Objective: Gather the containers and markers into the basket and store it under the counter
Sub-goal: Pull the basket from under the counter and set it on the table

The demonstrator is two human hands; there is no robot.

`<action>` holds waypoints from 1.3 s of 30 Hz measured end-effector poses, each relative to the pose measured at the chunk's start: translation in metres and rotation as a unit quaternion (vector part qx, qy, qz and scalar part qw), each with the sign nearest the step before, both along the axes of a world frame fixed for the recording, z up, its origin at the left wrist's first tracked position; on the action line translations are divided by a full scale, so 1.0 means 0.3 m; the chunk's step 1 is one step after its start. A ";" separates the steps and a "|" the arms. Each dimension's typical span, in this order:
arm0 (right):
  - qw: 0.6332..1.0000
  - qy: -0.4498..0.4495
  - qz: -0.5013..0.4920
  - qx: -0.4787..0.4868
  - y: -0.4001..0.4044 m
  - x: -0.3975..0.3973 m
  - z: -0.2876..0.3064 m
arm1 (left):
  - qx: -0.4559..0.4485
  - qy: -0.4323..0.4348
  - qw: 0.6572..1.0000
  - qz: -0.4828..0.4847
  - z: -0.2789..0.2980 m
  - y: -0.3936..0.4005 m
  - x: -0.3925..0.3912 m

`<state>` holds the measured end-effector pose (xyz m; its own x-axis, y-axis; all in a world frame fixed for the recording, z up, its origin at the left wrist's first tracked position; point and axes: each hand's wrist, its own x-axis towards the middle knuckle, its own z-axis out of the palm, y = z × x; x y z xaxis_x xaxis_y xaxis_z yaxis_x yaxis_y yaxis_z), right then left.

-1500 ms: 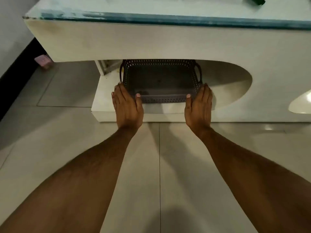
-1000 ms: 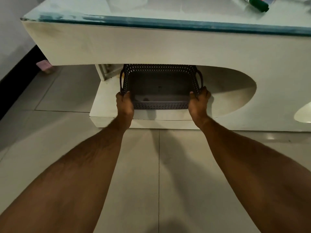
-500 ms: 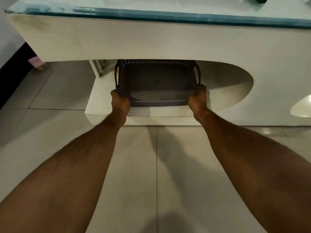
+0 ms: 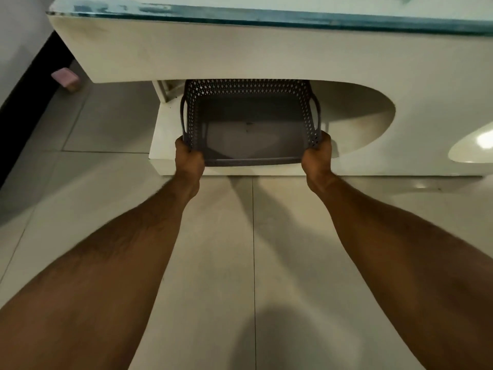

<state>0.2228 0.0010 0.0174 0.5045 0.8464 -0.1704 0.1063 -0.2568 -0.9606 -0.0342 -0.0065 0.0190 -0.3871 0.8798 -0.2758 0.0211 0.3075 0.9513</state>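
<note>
A grey perforated plastic basket [image 4: 250,92] sits on the low white shelf [image 4: 160,129] under the counter [image 4: 240,49], its far end hidden beneath the counter's front panel. The visible inside of the basket holds nothing. My left hand [image 4: 188,157] is shut on the basket's near left corner. My right hand [image 4: 317,154] is shut on its near right corner. The basket's near edge is tilted up a little toward me. No containers or markers show in this view.
The counter has a glass top with a blue-green edge [image 4: 266,17]. A curved cut-out [image 4: 360,113] opens to the right of the basket. A pink block [image 4: 65,78] lies on the tiled floor at the left near a dark wall base.
My hands went from lying flat beside the basket to gripping its near corners. The basket has since come slightly toward me with its near edge raised.
</note>
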 end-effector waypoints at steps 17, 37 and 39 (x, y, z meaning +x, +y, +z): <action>0.996 0.023 0.005 -0.087 -0.626 -0.063 0.449 | -0.103 -0.002 0.995 0.011 0.453 -0.601 -0.060; 0.998 0.016 0.043 -0.045 -0.686 -0.034 1.223 | -0.094 -0.010 0.995 0.043 1.244 -0.722 -0.040; 0.998 0.024 0.045 -0.041 -0.629 -0.038 1.279 | -0.085 -0.011 0.995 0.046 1.297 -0.676 -0.034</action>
